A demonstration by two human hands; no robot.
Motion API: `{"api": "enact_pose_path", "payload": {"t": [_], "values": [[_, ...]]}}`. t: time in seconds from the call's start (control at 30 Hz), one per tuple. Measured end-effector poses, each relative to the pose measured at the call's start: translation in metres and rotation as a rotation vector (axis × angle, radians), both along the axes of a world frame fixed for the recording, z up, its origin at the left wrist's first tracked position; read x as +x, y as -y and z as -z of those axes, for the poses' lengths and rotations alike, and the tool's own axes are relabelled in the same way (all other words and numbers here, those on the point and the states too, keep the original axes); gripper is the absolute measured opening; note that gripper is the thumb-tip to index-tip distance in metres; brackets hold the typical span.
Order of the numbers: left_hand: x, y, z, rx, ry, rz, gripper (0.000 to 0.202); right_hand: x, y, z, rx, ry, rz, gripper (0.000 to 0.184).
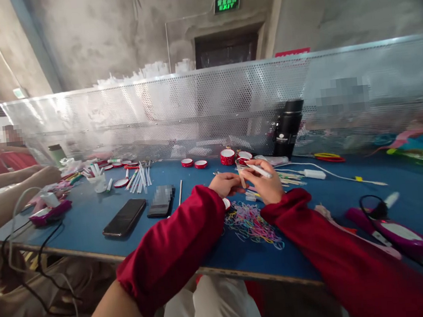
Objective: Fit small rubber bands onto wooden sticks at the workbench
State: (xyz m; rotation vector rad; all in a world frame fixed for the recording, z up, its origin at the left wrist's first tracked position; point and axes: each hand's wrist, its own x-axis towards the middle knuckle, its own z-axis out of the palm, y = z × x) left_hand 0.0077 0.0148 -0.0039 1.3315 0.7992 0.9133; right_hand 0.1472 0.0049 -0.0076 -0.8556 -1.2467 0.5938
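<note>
Above the blue tabletop, my left hand [228,184] and my right hand [266,182] meet with closed fingers. A thin pale stick [241,176] stands nearly upright between them, its lower end at my left fingertips. Across my right hand lies a white pen-like tube [260,169], gripped by the fingers. Just below the hands spreads a tangled pile of multicoloured rubber bands [253,224]. Several short white tubes [251,195] lie partly hidden behind my right hand, and a round white lid [226,204] shows by my left sleeve.
Two phones [125,218] lie left of my arm, beyond them loose white tubes [139,178] and a cup [97,183]. Red round tins [228,157] and a black flask [288,130] stand by the perforated screen [146,105]. A purple corded device [402,235] sits right. Another person's arms [20,192] reach in left.
</note>
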Motion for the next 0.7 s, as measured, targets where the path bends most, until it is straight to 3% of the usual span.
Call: {"api": "enact_pose_path", "payload": {"t": [0.2,0.6,0.7], "values": [[0.0022,-0.0012,0.0044,-0.026,0.103,0.041,0.018,0.0028,-0.0045,0.0021,-0.02,-0.062,-0.025,0.041],[0.0008,0.0039,0.0051,0.002,0.087,0.034,0.01,-0.0032,0.0052,0.0008,0.001,0.065,-0.062,0.04],[0.0005,0.0064,0.0041,-0.021,0.104,0.031,0.009,-0.0024,0.0051,-0.0001,0.035,0.081,-0.041,0.033]]}}
